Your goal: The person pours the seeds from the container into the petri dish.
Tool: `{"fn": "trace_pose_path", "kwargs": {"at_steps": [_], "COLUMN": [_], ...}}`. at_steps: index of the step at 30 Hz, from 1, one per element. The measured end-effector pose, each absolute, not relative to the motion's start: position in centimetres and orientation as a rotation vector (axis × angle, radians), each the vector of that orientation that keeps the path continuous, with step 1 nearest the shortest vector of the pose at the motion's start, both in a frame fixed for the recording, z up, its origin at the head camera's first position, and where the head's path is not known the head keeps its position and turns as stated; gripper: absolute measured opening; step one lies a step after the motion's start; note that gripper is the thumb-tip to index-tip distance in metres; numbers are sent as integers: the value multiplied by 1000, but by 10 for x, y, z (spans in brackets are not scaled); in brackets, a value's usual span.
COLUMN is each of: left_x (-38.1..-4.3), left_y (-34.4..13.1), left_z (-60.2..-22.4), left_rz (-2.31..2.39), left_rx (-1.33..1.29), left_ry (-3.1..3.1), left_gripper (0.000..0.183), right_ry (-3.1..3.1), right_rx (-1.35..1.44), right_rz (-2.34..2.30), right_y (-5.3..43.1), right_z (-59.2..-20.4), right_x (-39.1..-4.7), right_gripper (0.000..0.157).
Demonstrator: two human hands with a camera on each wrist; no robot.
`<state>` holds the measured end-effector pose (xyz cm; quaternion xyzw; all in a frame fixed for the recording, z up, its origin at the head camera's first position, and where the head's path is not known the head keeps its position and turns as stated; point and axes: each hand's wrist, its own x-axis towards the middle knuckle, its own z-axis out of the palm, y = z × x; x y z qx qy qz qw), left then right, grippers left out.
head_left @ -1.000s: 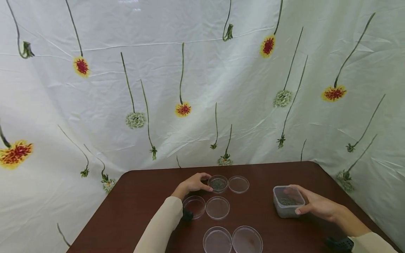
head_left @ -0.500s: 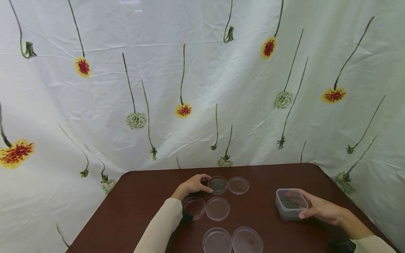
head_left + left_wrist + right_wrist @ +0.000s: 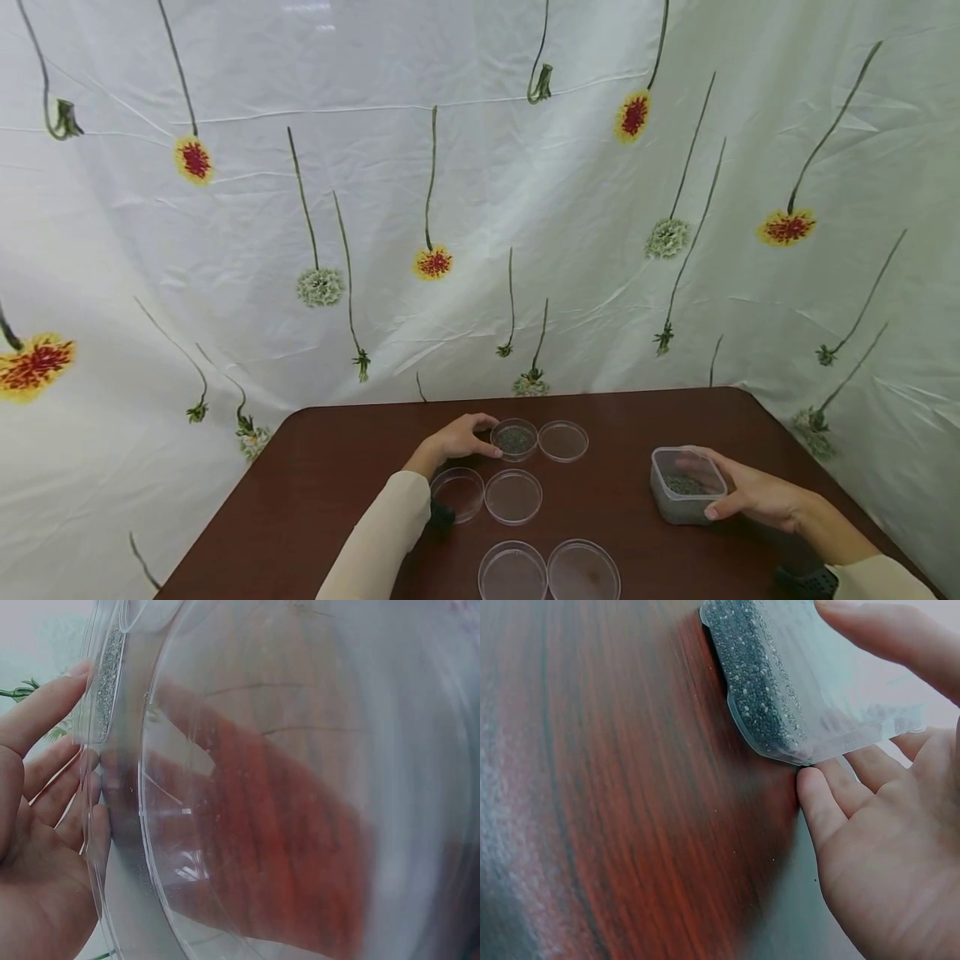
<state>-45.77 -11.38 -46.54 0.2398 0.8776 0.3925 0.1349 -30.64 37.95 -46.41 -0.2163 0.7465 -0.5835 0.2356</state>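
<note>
At the far middle of the table, my left hand point(image 3: 459, 437) holds a clear petri dish point(image 3: 514, 439) by its left side, thumb in front and fingers behind. Small dark grains cover the dish's bottom; in the left wrist view the grains point(image 3: 111, 682) show through its wall. Over on the right, my right hand point(image 3: 761, 497) grips a square clear plastic container point(image 3: 681, 508), thumb on the near side and fingers around the back. The right wrist view shows dark, speckled seed-like grains point(image 3: 750, 682) inside the container, which sits low over the tabletop.
An empty clear dish half point(image 3: 563, 442) lies right beside the filled one. Nearer are two more dish halves, one by my left wrist point(image 3: 459, 494) and one beside it point(image 3: 513, 497). Another pair point(image 3: 513, 573) lies at the front. Behind the brown table point(image 3: 337, 467) hangs a flowered white cloth point(image 3: 465, 183).
My right hand has shifted the plastic container slightly to the right and nearer, then kept it almost still. My left hand and the filled petri dish have stayed in place.
</note>
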Motion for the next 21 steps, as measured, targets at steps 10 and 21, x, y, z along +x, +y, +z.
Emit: {"fn": "trace_pose_path", "kwargs": {"at_steps": [10, 21], "left_x": [-462, -460], "left_y": [-114, -114], "left_z": [-467, -467], "left_rz": [1126, 1130], "left_rx": [725, 718], "left_ry": [2542, 2541], "left_gripper": [61, 62], "right_ry": [1956, 2123], "right_rx": [-625, -603], "right_rz": [-1659, -1543], "right_y": [382, 381], "right_z": [-463, -429], "right_x": [-308, -313], "right_gripper": [88, 91]}}
